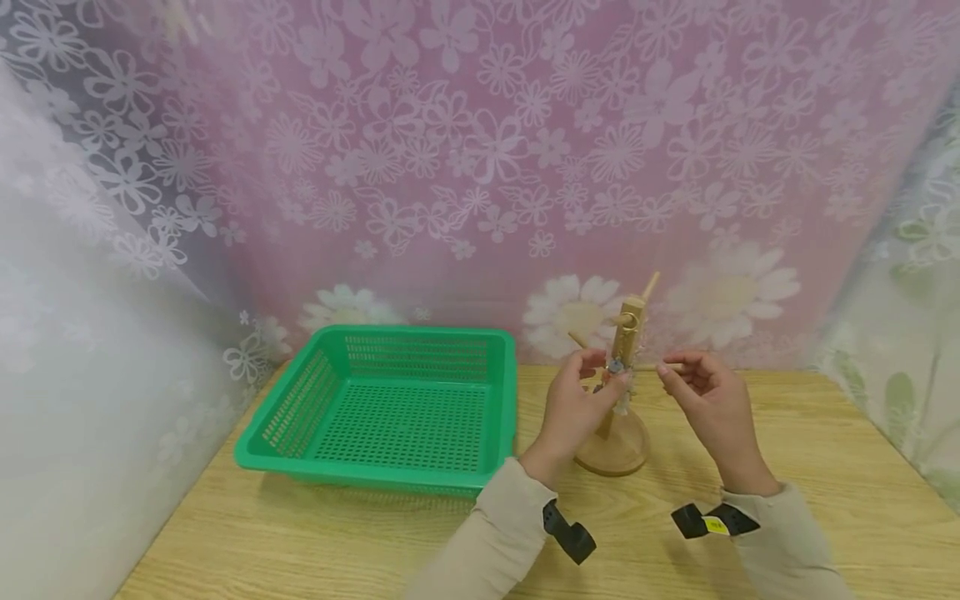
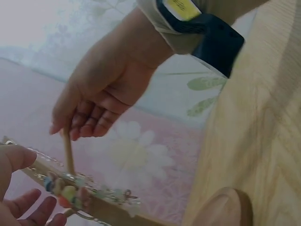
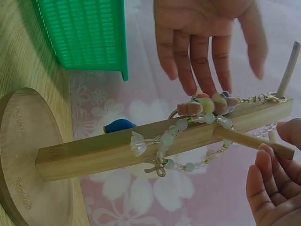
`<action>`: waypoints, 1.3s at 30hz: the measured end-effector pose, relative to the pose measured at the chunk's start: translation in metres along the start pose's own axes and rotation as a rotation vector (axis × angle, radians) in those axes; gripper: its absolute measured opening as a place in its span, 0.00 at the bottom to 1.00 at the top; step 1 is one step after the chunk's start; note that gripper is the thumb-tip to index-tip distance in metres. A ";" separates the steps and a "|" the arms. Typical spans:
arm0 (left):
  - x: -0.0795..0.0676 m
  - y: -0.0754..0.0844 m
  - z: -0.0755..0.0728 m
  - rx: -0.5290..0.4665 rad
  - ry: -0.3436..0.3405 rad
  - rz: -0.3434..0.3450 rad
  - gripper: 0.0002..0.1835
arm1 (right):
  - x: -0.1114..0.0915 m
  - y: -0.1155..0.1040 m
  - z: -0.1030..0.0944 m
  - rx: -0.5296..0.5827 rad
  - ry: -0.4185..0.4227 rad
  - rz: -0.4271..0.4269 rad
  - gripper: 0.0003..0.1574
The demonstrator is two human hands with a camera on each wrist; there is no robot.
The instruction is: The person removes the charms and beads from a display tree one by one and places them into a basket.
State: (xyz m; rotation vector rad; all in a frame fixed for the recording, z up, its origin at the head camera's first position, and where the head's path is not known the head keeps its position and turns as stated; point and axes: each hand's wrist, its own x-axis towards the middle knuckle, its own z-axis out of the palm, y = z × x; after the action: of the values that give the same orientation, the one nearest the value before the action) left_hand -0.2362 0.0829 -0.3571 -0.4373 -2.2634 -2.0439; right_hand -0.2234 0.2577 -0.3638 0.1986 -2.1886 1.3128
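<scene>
Here, toward four o'clock in the head view, your right hand (image 1: 712,408) pinches the peg (image 3: 244,140) of a wooden stand (image 1: 624,343); a beaded bracelet (image 3: 167,140) encircles that peg; your left hand (image 1: 573,408), fingers loosely extended, is alongside.

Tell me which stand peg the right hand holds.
The peg threaded through the pale bead bracelet with the white flower charm; only its tip is pinched by the right hand.

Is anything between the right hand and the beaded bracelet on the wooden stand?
Nothing visible. In the right wrist view, the right hand pinches a peg near its outer end; the beaded bracelet hangs nearer the post, with only bare peg between.
</scene>
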 end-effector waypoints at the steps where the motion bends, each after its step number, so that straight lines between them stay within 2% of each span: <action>1: 0.000 -0.003 0.002 0.001 0.017 0.016 0.21 | 0.000 0.000 0.000 -0.002 0.000 0.003 0.13; 4: 0.002 -0.010 0.006 0.005 0.061 0.055 0.18 | -0.001 -0.001 0.000 -0.001 -0.002 0.008 0.13; 8: 0.004 -0.018 0.011 -0.009 0.096 0.069 0.15 | 0.000 -0.001 -0.001 0.002 -0.005 0.007 0.13; 12: 0.007 -0.023 0.013 -0.006 0.125 0.075 0.13 | 0.000 0.000 -0.001 0.002 -0.006 0.015 0.13; 18: 0.007 -0.028 0.016 0.007 0.168 0.120 0.10 | 0.002 0.003 -0.001 0.013 -0.003 0.008 0.11; 29: 0.007 -0.032 0.019 0.022 0.189 0.143 0.08 | 0.002 0.003 -0.001 0.015 0.001 0.001 0.12; 39: 0.007 -0.031 0.018 -0.044 0.184 0.152 0.07 | 0.000 -0.001 0.000 0.000 0.001 -0.019 0.11</action>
State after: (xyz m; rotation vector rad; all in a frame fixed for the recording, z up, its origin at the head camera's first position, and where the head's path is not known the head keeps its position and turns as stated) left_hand -0.2479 0.0990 -0.3877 -0.3928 -2.0197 -1.9742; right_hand -0.2231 0.2576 -0.3629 0.2181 -2.1804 1.3018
